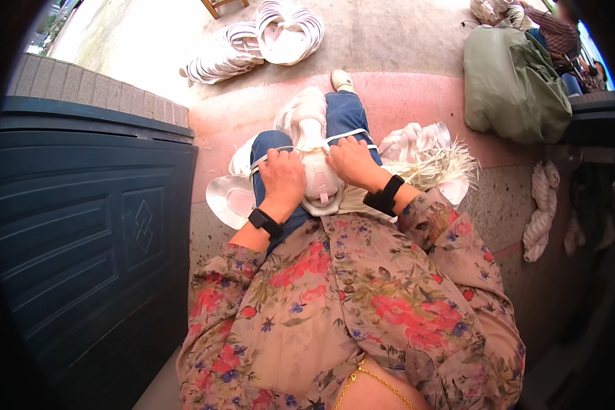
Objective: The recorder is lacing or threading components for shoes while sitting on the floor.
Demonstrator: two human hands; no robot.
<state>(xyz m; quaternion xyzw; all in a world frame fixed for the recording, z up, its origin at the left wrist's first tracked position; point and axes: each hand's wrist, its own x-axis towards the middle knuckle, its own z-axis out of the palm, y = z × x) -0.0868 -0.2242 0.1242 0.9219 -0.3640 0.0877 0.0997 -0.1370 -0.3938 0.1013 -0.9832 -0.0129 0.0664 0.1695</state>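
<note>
A white shoe (320, 179) with a mesh upper and a pinkish tint sits between my thighs, its heel loop toward me. My left hand (284, 176) is closed at its left side, pinching a white shoelace (275, 149) that runs across my left knee. On the other side my right hand (354, 162) is closed on another length of white lace, which stretches over my right thigh. Just beyond the shoe, more white shoe pieces (303, 111) are stacked between my legs. A bundle of white laces with loose ends (439, 166) lies to the right of my right hand.
Pale shoe pieces (231, 198) lie beside my left leg. Farther off are two bundles of white shoe parts (290, 33). A large green sack (512, 82) stands at the right, with people behind it. A dark blue door (92, 225) borders the left side.
</note>
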